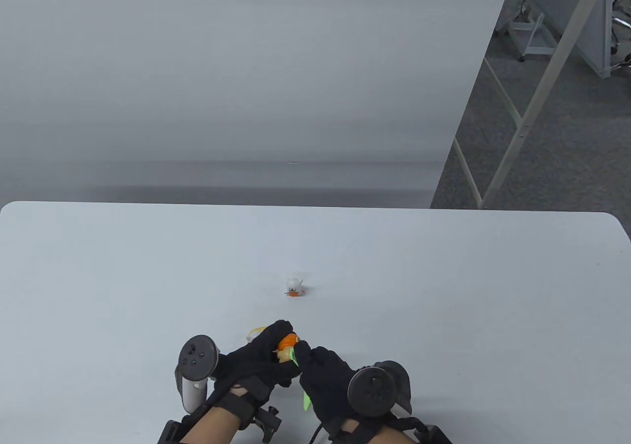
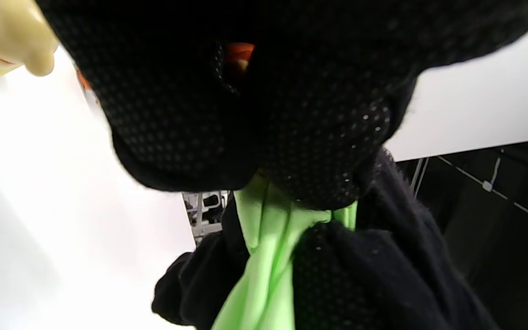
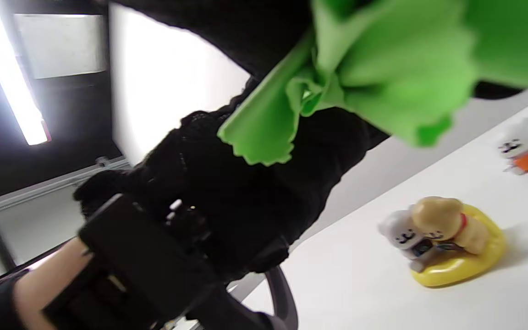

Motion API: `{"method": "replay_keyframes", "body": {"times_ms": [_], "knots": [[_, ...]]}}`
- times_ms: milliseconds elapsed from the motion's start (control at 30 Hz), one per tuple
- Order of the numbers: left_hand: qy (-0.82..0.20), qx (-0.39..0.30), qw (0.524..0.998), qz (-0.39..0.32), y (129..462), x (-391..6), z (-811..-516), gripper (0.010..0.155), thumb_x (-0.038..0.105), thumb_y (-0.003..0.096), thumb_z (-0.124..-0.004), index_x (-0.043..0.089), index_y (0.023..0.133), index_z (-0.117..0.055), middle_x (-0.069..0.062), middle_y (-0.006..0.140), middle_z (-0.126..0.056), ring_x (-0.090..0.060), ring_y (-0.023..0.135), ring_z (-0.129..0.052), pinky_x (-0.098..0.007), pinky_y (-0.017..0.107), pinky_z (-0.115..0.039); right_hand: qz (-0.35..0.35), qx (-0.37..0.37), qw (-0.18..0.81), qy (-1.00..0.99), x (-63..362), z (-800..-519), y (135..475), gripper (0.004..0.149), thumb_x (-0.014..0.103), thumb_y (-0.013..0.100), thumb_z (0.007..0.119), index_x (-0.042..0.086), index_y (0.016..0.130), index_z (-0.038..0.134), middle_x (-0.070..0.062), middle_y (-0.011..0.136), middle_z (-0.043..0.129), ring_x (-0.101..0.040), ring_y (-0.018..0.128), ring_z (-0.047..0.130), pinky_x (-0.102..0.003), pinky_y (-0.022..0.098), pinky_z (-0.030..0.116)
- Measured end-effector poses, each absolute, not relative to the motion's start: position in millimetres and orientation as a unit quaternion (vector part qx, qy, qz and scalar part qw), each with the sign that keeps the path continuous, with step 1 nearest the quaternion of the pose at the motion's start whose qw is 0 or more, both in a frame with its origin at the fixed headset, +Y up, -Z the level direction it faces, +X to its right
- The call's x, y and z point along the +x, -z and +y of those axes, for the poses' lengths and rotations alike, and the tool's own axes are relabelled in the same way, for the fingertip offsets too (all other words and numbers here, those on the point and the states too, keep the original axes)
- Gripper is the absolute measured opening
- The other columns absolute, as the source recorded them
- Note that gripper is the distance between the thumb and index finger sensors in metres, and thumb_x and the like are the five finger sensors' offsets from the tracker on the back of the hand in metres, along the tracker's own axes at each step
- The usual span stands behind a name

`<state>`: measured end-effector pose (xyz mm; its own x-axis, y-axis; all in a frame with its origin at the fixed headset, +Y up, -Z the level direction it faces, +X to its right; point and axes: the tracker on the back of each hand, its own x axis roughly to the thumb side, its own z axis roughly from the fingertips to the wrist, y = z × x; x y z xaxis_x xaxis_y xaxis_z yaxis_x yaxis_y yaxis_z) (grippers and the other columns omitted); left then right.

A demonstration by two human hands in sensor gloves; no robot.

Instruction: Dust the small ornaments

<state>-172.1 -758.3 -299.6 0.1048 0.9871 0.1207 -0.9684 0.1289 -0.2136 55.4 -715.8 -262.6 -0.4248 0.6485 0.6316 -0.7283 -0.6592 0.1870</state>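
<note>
My left hand [image 1: 268,353] grips a small orange ornament [image 1: 287,341] just above the table's near edge; a sliver of orange shows between the fingers in the left wrist view [image 2: 238,55]. My right hand [image 1: 323,367] holds a green cloth [image 1: 298,365] against that ornament; the cloth also shows in the left wrist view [image 2: 264,256] and the right wrist view [image 3: 383,78]. A small white ornament with an orange base [image 1: 294,287] stands mid-table, also far right in the right wrist view [image 3: 520,149]. A yellow-based ornament with tan and white figures [image 3: 447,240] sits on the table, mostly hidden behind my left hand [image 1: 254,333].
The white table [image 1: 443,291] spreads wide around the ornaments. A grey wall panel [image 1: 246,69] stands behind its far edge. Metal table legs [image 1: 532,99] stand on the carpet at the far right.
</note>
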Motion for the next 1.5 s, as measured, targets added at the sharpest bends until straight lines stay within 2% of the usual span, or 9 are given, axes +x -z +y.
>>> {"method": "replay_keyframes", "body": {"times_ms": [233, 367, 567, 700, 767, 933, 1167, 1300, 1500], "knots": [[-0.676, -0.111, 0.691, -0.231, 301, -160, -749, 0.084, 0.018, 0.0360, -0.102, -0.001, 0.108, -0.063, -0.037, 0.107, -0.064, -0.030, 0.063, -0.111, -0.033, 0.038, -0.106, -0.048, 0.270, 0.489, -0.828, 81, -722, 284, 0.050, 0.010, 0.055, 0.076, -0.009, 0.100, 0.063, -0.047, 0.078, 0.079, -0.050, 0.052, 0.092, -0.075, 0.046, 0.077], [-0.632, -0.079, 0.734, -0.234, 300, -159, -743, 0.084, 0.028, 0.0319, -0.104, -0.003, 0.103, -0.070, -0.036, 0.100, -0.076, -0.026, 0.056, -0.114, -0.030, 0.033, -0.108, -0.027, 0.290, 0.494, -0.819, 78, -725, 285, 0.051, 0.009, 0.054, 0.075, -0.010, 0.099, 0.063, -0.047, 0.077, 0.079, -0.050, 0.051, 0.092, -0.076, 0.045, 0.078], [-0.601, -0.024, 0.786, -0.144, 300, -173, -746, 0.082, 0.027, 0.0342, -0.102, -0.006, 0.103, -0.069, -0.040, 0.099, -0.072, -0.030, 0.058, -0.112, -0.032, 0.034, -0.107, -0.040, 0.374, 0.441, -0.815, 58, -720, 270, 0.050, 0.009, 0.053, 0.077, -0.009, 0.098, 0.064, -0.048, 0.076, 0.080, -0.051, 0.050, 0.093, -0.076, 0.045, 0.078], [-0.555, -0.067, 0.800, -0.216, 308, -176, -741, 0.081, 0.025, 0.0359, -0.101, -0.001, 0.105, -0.069, -0.040, 0.103, -0.066, -0.042, 0.065, -0.105, -0.042, 0.040, -0.101, -0.055, 0.353, 0.432, -0.828, 60, -717, 267, 0.049, 0.009, 0.054, 0.077, -0.008, 0.099, 0.066, -0.046, 0.078, 0.080, -0.050, 0.051, 0.092, -0.076, 0.046, 0.077], [-0.537, -0.143, 0.781, -0.284, 307, -171, -741, 0.081, 0.029, 0.0423, -0.098, 0.003, 0.110, -0.061, -0.037, 0.108, -0.058, -0.046, 0.075, -0.098, -0.044, 0.050, -0.096, -0.077, 0.313, 0.452, -0.832, 66, -718, 273, 0.050, 0.009, 0.054, 0.077, -0.009, 0.099, 0.065, -0.047, 0.077, 0.080, -0.051, 0.050, 0.092, -0.076, 0.045, 0.077], [-0.673, -0.055, 0.707, -0.210, 298, -166, -753, 0.091, 0.036, 0.0412, -0.098, -0.007, 0.110, -0.055, -0.036, 0.105, -0.064, -0.048, 0.075, -0.100, -0.044, 0.049, -0.098, -0.067, 0.304, 0.452, -0.836, 65, -723, 275, 0.051, 0.009, 0.054, 0.076, -0.009, 0.099, 0.062, -0.047, 0.077, 0.080, -0.050, 0.050, 0.092, -0.075, 0.045, 0.078], [-0.704, -0.075, 0.662, -0.246, 297, -155, -750, 0.080, 0.025, 0.0390, -0.102, 0.005, 0.108, -0.066, -0.036, 0.107, -0.065, -0.055, 0.078, -0.096, -0.050, 0.049, -0.098, -0.073, 0.284, 0.461, -0.838, 72, -721, 278, 0.050, 0.009, 0.054, 0.076, -0.009, 0.099, 0.063, -0.046, 0.077, 0.080, -0.050, 0.050, 0.092, -0.075, 0.045, 0.078], [-0.639, -0.057, 0.721, -0.262, 297, -156, -742, 0.088, 0.030, 0.0358, -0.102, -0.003, 0.107, -0.063, -0.035, 0.102, -0.075, -0.048, 0.071, -0.106, -0.045, 0.045, -0.103, -0.048, 0.279, 0.482, -0.830, 76, -724, 282, 0.050, 0.009, 0.054, 0.077, -0.009, 0.099, 0.064, -0.047, 0.076, 0.081, -0.050, 0.050, 0.093, -0.075, 0.044, 0.078], [-0.622, 0.009, 0.763, -0.173, 299, -170, -747, 0.085, 0.031, 0.0371, -0.099, -0.008, 0.104, -0.065, -0.039, 0.099, -0.075, -0.045, 0.066, -0.108, -0.044, 0.041, -0.104, -0.046, 0.322, 0.471, -0.820, 59, -725, 273, 0.051, 0.009, 0.054, 0.077, -0.011, 0.098, 0.061, -0.047, 0.076, 0.081, -0.049, 0.049, 0.094, -0.074, 0.043, 0.080]]}}
